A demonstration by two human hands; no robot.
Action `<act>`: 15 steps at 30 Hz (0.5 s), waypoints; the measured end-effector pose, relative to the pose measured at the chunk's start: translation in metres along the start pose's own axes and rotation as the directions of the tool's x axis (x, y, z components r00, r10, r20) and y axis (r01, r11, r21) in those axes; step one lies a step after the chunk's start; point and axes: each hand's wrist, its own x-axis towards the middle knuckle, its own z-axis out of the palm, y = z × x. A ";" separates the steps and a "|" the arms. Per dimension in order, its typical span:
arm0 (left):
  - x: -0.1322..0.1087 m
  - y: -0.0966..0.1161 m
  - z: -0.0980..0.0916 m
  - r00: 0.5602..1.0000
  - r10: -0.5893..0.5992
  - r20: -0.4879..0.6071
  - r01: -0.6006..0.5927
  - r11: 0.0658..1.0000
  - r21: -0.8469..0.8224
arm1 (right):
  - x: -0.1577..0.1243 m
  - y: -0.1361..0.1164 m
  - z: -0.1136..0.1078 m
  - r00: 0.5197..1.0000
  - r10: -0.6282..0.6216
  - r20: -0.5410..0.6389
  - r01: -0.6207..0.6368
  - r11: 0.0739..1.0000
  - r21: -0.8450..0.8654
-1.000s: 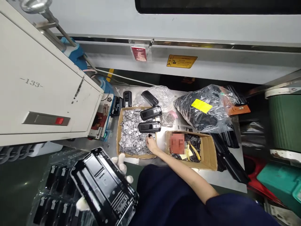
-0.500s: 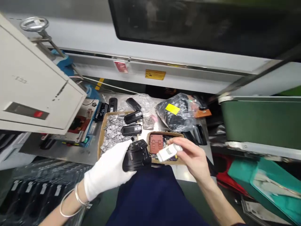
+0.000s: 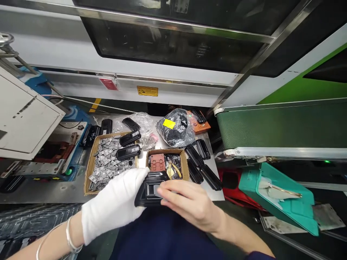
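Note:
My left hand (image 3: 114, 202), in a white glove, is closed round a black plastic housing (image 3: 142, 195) just below the small carton. My bare right hand (image 3: 189, 206) has its fingers pinched on a grey-white part (image 3: 153, 190) that lies against the recess of the housing; the fingertips cover its right end. Behind the hands stands a small carton (image 3: 185, 164) with a reddish-brown block (image 3: 157, 162) and yellow-handled pliers (image 3: 176, 169) in it. Left of that, a larger carton (image 3: 88, 177) holds many small grey parts (image 3: 108, 159), with two black housings (image 3: 128, 152) on its right side.
Several black housings (image 3: 211, 177) lie right of the small carton. A clear bag of black parts (image 3: 176, 128) sits behind. A machine (image 3: 27, 115) stands left, a green conveyor (image 3: 271, 126) right, above a teal bin (image 3: 284, 198).
The view has shifted to the right. My right hand has moved left to the black housing, bringing the light part against its recess. My left hand still holds the housing, now tilted differently.

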 end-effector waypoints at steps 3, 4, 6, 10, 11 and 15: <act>-0.007 0.000 0.034 0.994 0.080 -0.077 -0.071 0.992 0.108 | -0.001 -0.011 0.012 0.995 -0.061 0.078 0.068 0.994 -0.084; -0.009 0.000 0.043 0.990 0.098 -0.101 -0.083 0.987 0.135 | -0.002 -0.012 0.016 0.991 -0.071 0.118 0.083 0.992 -0.096; -0.008 0.001 0.054 0.987 0.098 -0.124 -0.079 0.986 0.150 | -0.006 -0.009 0.019 0.984 -0.065 0.165 0.083 0.991 -0.104; 0.003 0.011 0.049 0.987 0.075 -0.146 -0.054 0.989 0.139 | -0.021 0.012 0.009 0.997 -0.061 0.043 0.063 0.997 -0.045; 0.006 0.015 0.045 0.985 0.065 -0.161 -0.043 0.990 0.135 | -0.026 0.019 0.007 0.998 -0.065 -0.002 0.065 0.996 -0.055; 0.019 0.026 0.032 0.978 0.014 -0.207 0.013 0.992 0.127 | -0.044 0.036 0.014 0.985 0.014 -0.175 -0.032 0.995 -0.098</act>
